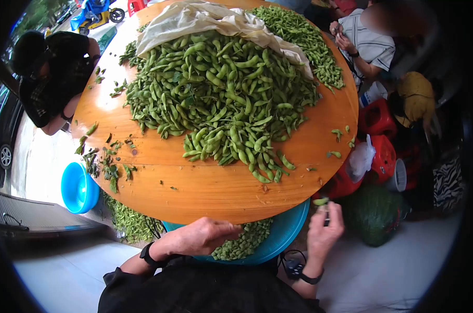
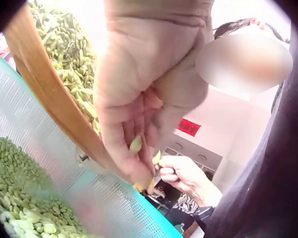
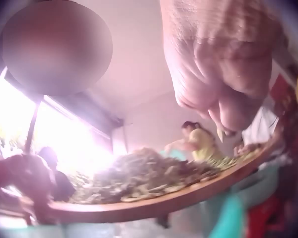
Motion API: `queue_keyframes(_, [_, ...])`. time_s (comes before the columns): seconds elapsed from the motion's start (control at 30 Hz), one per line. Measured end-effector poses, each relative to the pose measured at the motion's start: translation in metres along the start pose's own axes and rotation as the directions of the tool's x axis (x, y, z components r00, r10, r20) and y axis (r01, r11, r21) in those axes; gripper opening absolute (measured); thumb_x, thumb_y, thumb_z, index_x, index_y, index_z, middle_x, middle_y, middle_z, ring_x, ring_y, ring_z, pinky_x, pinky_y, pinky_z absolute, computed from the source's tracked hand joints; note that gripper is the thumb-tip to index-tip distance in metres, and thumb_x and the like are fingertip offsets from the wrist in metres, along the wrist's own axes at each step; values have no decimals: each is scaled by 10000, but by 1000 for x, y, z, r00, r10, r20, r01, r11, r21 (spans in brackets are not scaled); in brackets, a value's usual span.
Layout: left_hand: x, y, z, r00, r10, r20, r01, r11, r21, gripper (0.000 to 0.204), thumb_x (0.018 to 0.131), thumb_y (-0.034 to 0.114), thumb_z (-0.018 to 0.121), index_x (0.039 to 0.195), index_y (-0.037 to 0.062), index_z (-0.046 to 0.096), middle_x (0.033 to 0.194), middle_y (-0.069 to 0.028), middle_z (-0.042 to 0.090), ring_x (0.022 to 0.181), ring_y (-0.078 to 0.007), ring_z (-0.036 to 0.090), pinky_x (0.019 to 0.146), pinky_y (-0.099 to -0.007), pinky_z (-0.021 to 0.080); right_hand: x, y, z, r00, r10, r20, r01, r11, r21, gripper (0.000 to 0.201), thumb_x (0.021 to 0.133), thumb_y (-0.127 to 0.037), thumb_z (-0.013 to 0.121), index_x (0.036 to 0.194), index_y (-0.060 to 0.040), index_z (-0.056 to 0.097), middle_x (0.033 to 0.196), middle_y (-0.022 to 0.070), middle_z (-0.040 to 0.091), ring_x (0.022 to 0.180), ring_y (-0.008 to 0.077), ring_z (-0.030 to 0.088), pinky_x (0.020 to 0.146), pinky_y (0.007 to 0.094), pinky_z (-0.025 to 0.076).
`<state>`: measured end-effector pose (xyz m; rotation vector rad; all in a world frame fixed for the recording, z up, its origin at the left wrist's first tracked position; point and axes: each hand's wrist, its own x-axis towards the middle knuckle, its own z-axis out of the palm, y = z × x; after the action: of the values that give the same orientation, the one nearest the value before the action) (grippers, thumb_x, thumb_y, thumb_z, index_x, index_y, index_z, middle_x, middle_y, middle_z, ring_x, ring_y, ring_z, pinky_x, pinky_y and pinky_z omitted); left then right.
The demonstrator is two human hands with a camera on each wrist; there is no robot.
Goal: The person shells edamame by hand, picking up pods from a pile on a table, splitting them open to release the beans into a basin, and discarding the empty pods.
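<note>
A tall heap of green edamame pods (image 1: 215,88) covers much of the round wooden table (image 1: 158,185). Over the blue-green basin (image 1: 293,224), just off the table's near edge, my left hand (image 1: 202,236) has its fingers curled in. In the left wrist view a small green soybean (image 2: 135,144) shows between those fingers. My right hand (image 1: 326,229) is raised right of the basin, pinching an edamame pod (image 1: 321,201) between thumb and fingers. Loose shelled soybeans (image 1: 241,242) lie in the basin, partly hidden under my left hand.
A pale cloth (image 1: 194,21) drapes over the heap's far side. Leaf scraps (image 1: 111,167) are scattered at the table's left. A blue bowl (image 1: 79,188) stands beyond the left edge, red stools (image 1: 377,117) on the right. Other people sit around the table.
</note>
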<state>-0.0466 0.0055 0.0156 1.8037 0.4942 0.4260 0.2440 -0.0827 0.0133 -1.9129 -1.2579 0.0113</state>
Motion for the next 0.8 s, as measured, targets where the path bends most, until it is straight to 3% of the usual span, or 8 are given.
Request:
queue_keyframes(0.07, [3,4,7,982,128,141,-140,987,76,322,876,12,608,1197,-12,597,938,-178,675,884,-375,663,813,-458,532,14,28,-29,1000,-7,21,11,974,-225,178,861,8,555,1011,91,603,835,220,561,757,393,595,675,456,460])
queue_keyframes(0.1, [11,7,10,983,127,134,-139,987,85,322,876,12,608,1197,-12,597,938,-178,675,884,-375,663,813,-458,532,15,49,-40,994,26,105,11,939,-344,244,857,13,548,1073,109,608,936,263,617,852,438,622,734,478,482])
queue_keyframes(0.2, [44,12,11,997,74,-31,-65,974,219,379,852,-12,621,1229,20,601,1064,-157,679,986,-351,645,842,-418,532,13,80,-49,985,134,108,-70,883,-465,320,857,19,536,1136,169,584,1055,332,637,955,473,627,814,468,516])
queue_keyframes(0.27, [72,6,10,943,173,-285,53,766,641,361,799,-11,619,1158,31,621,1106,-136,631,975,-333,608,800,-402,534,14,76,-47,990,96,101,-48,915,-400,305,857,21,540,1123,162,592,1026,322,641,935,468,631,806,467,514])
queue_keyframes(0.53, [101,-10,13,924,138,-357,200,620,758,266,763,20,606,1027,48,612,1023,-109,501,926,-303,584,708,-414,537,21,13,-11,982,22,187,-34,997,62,201,855,17,581,1043,50,645,876,211,661,800,386,657,725,417,511])
queue_keyframes(0.63, [90,-7,11,890,125,-439,239,691,682,216,791,17,638,1005,40,615,985,-125,534,844,-317,607,665,-395,536,15,-5,10,926,40,375,-158,944,289,196,869,20,588,1051,50,654,813,145,662,677,231,666,624,333,503])
queue_keyframes(0.73, [78,2,8,883,87,-462,85,937,339,149,869,45,676,1009,29,628,909,-95,608,747,-223,628,639,-327,518,11,-31,27,874,60,483,-334,795,506,184,900,18,577,1062,68,648,744,48,587,563,70,549,498,247,430])
queue_keyframes(0.8, [72,6,8,870,-318,-378,176,914,-365,123,906,92,699,1006,36,652,821,-24,649,757,-87,613,667,-278,504,9,-44,33,808,61,586,-494,614,616,214,931,18,565,1121,91,629,789,19,547,557,51,504,490,220,405])
